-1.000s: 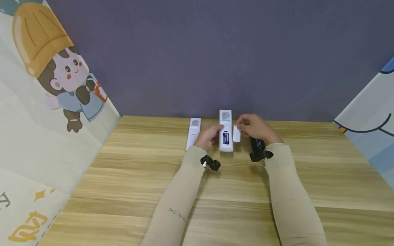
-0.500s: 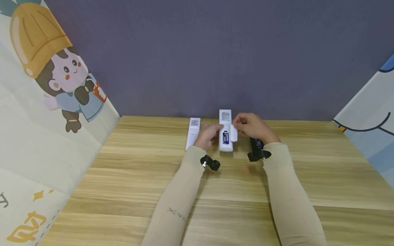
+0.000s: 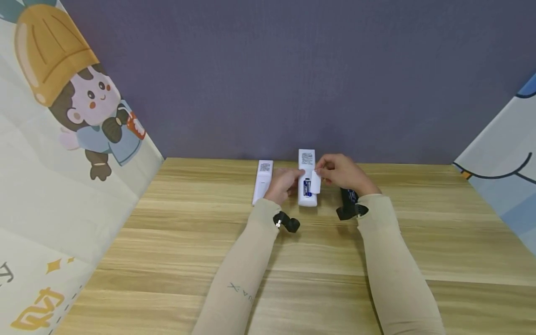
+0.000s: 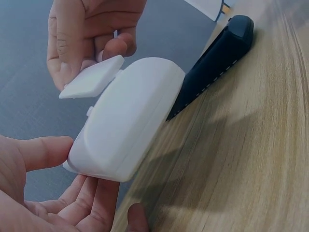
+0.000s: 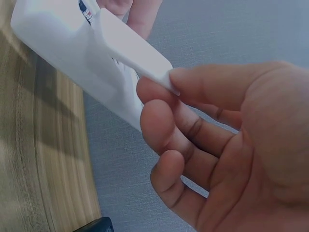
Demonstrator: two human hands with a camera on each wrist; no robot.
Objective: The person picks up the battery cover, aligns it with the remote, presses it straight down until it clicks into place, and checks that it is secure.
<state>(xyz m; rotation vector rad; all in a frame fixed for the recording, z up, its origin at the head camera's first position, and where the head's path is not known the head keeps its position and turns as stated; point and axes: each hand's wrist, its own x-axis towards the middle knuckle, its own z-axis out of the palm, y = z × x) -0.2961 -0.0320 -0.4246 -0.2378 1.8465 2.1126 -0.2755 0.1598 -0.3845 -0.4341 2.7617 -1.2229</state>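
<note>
A white remote control [image 3: 307,201] is held back side up, its battery bay showing blue batteries [image 3: 307,187]. My left hand [image 3: 283,184] grips it from the left side, thumb on the near edge and fingers beneath, as the left wrist view shows. Between thumb and fingertips my right hand [image 3: 344,173] pinches one end of a small white battery cover [image 3: 316,182]. The cover [image 4: 91,79] is tilted just above the remote [image 4: 133,113] and hides the right part of the bay. Whether it touches the remote I cannot tell.
A second white remote control [image 3: 262,179] lies left of my left hand. Partly under my right wrist is a black remote-like object [image 3: 350,197]. The wooden table [image 3: 310,279] ends at a dark grey panel [image 3: 293,83] behind.
My right hand has moved left with the battery cover, from beside the remote to over the right part of its bay. The left hand and its remote have stayed in place.
</note>
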